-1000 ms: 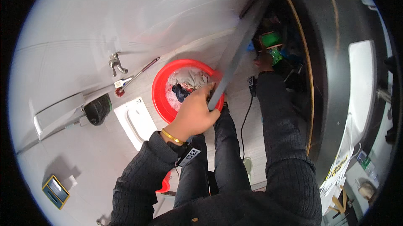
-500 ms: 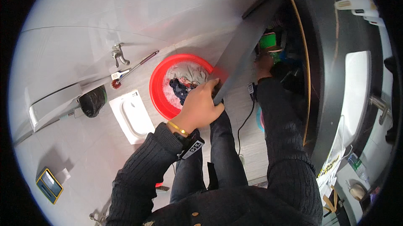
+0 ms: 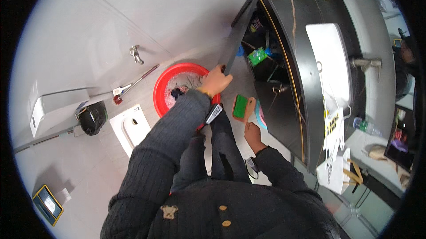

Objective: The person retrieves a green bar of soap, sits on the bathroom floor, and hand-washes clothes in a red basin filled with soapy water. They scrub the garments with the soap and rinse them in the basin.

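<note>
My right hand grips the handle of a scrub brush with green bristles and a tan handle; it hangs over the floor beside the cabinet. With my left hand I hold the edge of the dark cabinet door, which stands ajar. Just below and left of that hand lies a red basin of soapy water. Grey and dark clothes soak in it, partly covered by my left forearm. Inside the black cabinet a green packet lies among dim items.
A white squat toilet is set in the floor at left, near a black-bagged bin and a long-handled brush. A tap juts from the wall. The white sink tops the cabinet. A blue-rimmed basin sits beside it.
My right hand has come out of the cabinet toward me with the scrub brush in it. The left hand still holds the door. The view has shifted to the right.
</note>
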Action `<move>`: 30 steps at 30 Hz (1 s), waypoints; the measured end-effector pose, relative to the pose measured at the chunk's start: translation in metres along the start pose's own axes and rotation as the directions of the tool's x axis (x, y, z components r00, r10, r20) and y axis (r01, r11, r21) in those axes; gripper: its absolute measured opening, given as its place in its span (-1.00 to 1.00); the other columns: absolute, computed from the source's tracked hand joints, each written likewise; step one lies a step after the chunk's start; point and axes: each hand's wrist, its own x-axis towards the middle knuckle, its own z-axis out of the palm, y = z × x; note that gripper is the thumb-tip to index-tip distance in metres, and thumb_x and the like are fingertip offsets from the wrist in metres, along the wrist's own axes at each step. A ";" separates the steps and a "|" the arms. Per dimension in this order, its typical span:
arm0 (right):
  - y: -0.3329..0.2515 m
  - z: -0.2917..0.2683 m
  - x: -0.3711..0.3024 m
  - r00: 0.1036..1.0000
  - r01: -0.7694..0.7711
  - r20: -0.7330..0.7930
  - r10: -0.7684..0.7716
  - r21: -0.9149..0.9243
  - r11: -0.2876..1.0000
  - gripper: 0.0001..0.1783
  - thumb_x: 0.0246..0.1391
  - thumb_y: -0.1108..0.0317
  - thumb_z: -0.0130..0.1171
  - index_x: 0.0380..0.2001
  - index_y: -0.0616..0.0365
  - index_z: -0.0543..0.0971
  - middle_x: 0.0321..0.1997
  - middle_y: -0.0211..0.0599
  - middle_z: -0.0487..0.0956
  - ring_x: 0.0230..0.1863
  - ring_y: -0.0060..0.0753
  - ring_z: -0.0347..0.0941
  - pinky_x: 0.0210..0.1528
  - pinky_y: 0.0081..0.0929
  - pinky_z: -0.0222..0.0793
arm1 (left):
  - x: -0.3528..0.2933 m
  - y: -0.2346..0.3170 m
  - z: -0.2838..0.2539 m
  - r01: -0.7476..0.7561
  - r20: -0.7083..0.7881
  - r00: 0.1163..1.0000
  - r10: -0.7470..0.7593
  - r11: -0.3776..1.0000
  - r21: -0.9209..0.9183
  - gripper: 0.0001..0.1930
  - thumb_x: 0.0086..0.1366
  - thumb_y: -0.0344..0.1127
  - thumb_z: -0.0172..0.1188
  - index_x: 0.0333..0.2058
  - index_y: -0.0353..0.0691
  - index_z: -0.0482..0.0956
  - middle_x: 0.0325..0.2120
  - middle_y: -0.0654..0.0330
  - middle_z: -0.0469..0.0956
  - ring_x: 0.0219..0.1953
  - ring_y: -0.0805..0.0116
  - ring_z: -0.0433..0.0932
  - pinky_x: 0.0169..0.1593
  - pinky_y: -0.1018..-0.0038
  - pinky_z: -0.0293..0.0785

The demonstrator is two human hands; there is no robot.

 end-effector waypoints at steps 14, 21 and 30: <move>0.011 -0.055 -0.203 0.990 -0.141 -0.009 0.142 -0.208 0.968 -0.61 0.16 0.16 -0.12 -0.56 0.21 0.51 -0.58 0.01 0.53 -0.50 0.06 0.48 -0.40 -0.05 0.38 | -0.135 -0.182 -0.028 -0.214 -0.007 0.976 0.216 0.972 0.095 -0.51 0.10 -0.04 0.13 -0.07 -0.25 0.45 -0.14 -0.10 0.50 -0.02 -0.03 0.44 -0.04 0.21 0.41; 0.015 -0.076 -0.217 0.997 -0.035 0.062 0.049 -0.203 0.978 -0.60 0.16 0.15 -0.15 -0.53 0.19 0.53 -0.55 0.00 0.54 -0.48 0.06 0.48 -0.38 -0.04 0.38 | -0.299 -0.372 -0.085 0.465 -0.331 0.848 -0.414 0.881 0.089 -0.38 0.09 -0.06 0.17 -0.03 -0.52 0.39 -0.07 -0.30 0.43 0.04 -0.13 0.40 0.13 0.26 0.30; 0.032 -0.107 -0.201 0.932 0.353 0.115 -0.343 -0.078 0.933 -0.59 0.14 0.13 -0.14 -0.56 0.22 0.51 -0.51 0.04 0.51 -0.45 0.16 0.42 -0.36 0.03 0.30 | -0.392 -0.355 -0.007 0.366 -0.390 0.751 -0.533 0.828 -0.425 -0.70 0.13 -0.22 0.12 -0.55 -0.40 0.61 -0.56 0.08 0.61 -0.46 0.32 0.55 -0.28 0.46 0.44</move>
